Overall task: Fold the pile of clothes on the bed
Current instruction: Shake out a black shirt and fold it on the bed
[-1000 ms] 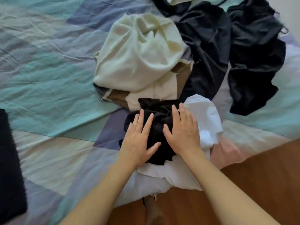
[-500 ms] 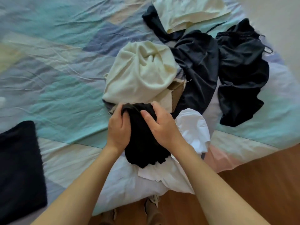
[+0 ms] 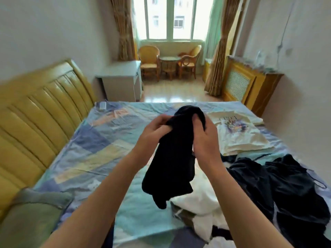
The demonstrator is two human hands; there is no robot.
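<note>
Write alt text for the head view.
Both hands, left hand and right hand, hold a black garment up above a patchwork bed. Dark clothes and a cream printed T-shirt lie to the right.

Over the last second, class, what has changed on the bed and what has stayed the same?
Both hands, left hand and right hand, gripped the black garment and lifted it off the pile. The white clothes and dark clothes stayed on the bed.

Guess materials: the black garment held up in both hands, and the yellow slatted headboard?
Black garment: looks like soft matte knit, faintly ribbed, hanging limp from left hand and right hand; fibre unclear. Yellow slatted headboard: probably lacquered wood, judging by glossy highlights along the rigid slats.
</note>
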